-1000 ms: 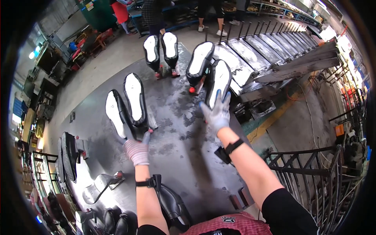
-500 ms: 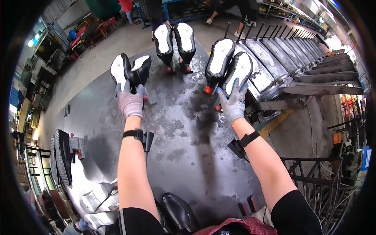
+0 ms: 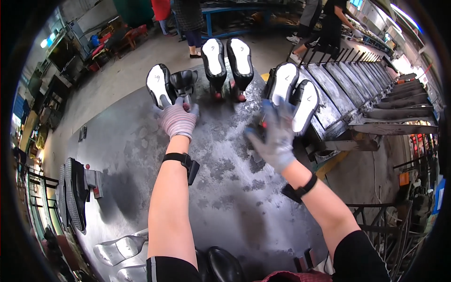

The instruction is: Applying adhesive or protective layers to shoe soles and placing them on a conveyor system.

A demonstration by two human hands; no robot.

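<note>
My left hand [image 3: 177, 120], in a striped pinkish glove, is closed round the heel end of a black shoe upper [image 3: 184, 81] tipped on its side. Beside it, a black upper with a white sole face [image 3: 157, 80] stands sole up, partly behind my fingers. My right hand [image 3: 277, 134], in a grey glove with blue fingertips, is spread and blurred. It is in front of two more sole-up black uppers, one on the left [image 3: 285, 77] and one on the right [image 3: 305, 105]; whether it touches them I cannot tell.
Two sole-up uppers [image 3: 214, 56] stand at the table's far edge. Black ridged soles [image 3: 75, 195] and metallic shoe forms [image 3: 120, 249] lie left; a black shoe [image 3: 224, 265] is near me. A metal rack [image 3: 343, 84] stands right. People [image 3: 331, 28] are beyond the table.
The left-hand upper has turned further onto its side, and my left hand has shifted inward to its heel. My right hand has moved slightly left and down from the right pair, fingers spread.
</note>
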